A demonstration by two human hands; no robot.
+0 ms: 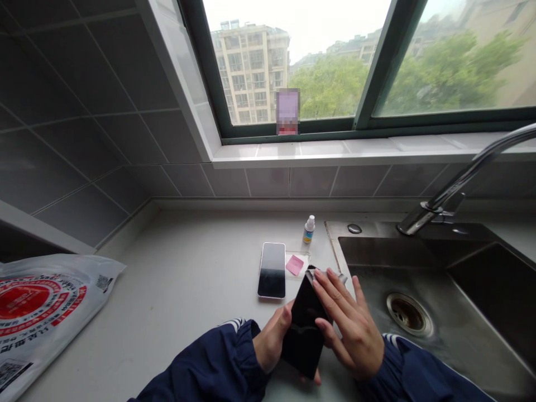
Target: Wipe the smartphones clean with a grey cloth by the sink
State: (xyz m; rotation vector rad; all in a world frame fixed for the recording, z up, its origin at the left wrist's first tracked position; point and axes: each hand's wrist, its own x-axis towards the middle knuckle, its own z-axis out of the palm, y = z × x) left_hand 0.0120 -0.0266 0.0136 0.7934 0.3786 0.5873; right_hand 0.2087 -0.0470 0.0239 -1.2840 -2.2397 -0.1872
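My left hand (272, 338) grips a black phone (304, 329) from its left edge, holding it tilted above the counter's front. My right hand (349, 324) lies on the phone's screen, fingers stretched and pressing a small grey cloth (312, 273) against its top end. A second phone (272, 269) with a white rim lies flat on the counter just beyond. Beside it sits a small pink square (295, 264) on a clear wrapper, and behind that stands a small white spray bottle (309, 229).
A steel sink (460, 312) with a drain (408, 312) lies to the right, its curved tap (464, 178) above. A white plastic bag with red print (37, 307) rests at the left. Grey tiled walls and a window ledge (335, 153) rise behind the counter.
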